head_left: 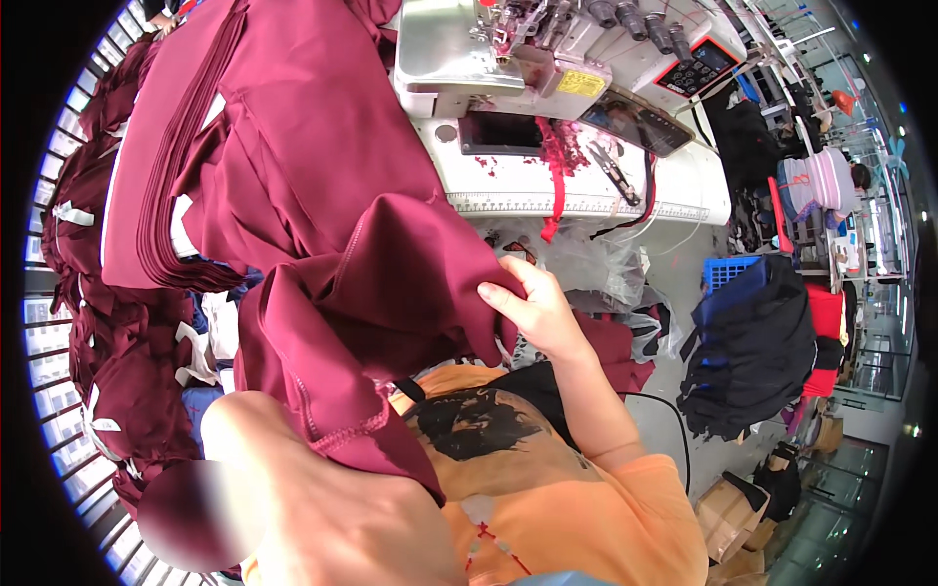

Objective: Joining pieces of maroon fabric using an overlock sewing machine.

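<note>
A maroon garment drapes from the sewing table down over my lap and orange shirt. My right hand pinches a fold of it at its right edge, just below the table's front. My left forearm reaches up from the lower left and goes under the garment's stitched hem; the left hand itself is hidden by the cloth. A grey overlock sewing machine stands on the white table beyond the garment.
A stack of maroon pieces lies at the left, more maroon bundles below it. Snips and red scraps lie on the table. A blue crate and dark garments sit at the right. Another person sits far right.
</note>
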`<control>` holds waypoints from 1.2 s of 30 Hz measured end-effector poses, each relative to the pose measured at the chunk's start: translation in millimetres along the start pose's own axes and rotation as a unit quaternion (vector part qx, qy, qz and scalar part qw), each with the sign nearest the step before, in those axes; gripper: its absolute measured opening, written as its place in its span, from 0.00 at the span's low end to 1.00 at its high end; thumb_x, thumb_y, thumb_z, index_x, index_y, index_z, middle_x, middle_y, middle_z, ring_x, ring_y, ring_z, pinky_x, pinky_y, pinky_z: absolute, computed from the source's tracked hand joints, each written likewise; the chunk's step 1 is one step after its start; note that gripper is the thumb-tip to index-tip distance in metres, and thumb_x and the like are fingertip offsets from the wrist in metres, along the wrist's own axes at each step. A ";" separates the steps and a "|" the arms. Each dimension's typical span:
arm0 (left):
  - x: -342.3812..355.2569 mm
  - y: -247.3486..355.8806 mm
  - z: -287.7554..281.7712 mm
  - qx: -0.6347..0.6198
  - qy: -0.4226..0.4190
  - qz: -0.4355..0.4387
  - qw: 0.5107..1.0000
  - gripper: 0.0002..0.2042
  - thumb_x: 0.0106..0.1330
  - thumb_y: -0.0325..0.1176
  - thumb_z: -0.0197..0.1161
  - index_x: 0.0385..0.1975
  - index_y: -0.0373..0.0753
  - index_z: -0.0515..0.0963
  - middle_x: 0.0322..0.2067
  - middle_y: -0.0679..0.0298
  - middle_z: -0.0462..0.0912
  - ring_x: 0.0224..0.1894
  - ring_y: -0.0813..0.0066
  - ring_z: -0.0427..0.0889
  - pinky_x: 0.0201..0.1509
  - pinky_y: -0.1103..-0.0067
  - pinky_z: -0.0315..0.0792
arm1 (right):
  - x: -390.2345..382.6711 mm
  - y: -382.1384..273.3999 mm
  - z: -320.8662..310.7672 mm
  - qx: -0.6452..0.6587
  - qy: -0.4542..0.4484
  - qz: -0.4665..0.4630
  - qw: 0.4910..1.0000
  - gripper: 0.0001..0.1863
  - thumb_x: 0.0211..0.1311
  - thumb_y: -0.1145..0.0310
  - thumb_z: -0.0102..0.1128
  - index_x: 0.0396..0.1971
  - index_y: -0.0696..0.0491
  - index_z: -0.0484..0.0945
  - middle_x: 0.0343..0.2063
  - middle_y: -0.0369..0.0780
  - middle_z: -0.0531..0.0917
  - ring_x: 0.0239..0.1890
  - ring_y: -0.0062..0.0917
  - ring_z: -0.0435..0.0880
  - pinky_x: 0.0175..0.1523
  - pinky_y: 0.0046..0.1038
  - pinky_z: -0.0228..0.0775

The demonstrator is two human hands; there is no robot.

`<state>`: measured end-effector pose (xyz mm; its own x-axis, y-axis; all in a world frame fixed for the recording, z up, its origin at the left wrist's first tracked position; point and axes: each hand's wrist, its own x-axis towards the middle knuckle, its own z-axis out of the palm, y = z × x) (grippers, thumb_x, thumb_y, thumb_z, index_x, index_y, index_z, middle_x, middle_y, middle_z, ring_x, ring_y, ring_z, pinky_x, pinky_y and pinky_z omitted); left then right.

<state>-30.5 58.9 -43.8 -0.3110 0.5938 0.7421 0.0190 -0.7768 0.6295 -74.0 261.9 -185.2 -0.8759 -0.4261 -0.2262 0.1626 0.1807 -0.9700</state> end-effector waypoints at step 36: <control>-10.4 2.3 -57.0 0.501 0.350 -0.215 0.762 0.04 0.55 0.17 0.57 0.27 0.33 0.72 0.24 0.68 0.74 0.29 0.85 0.71 0.36 0.88 0.65 | 40.7 -94.2 46.9 -0.009 0.138 -0.372 0.918 0.11 0.56 0.79 0.51 0.40 0.61 0.73 0.32 0.38 0.79 0.32 0.13 0.76 0.38 0.17 0.68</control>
<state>-81.4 38.9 -63.2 -0.9169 0.2196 0.3333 0.3788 0.2161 0.8999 -103.8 186.0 -107.2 -0.8238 -0.1978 0.5312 -0.5321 -0.0532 -0.8450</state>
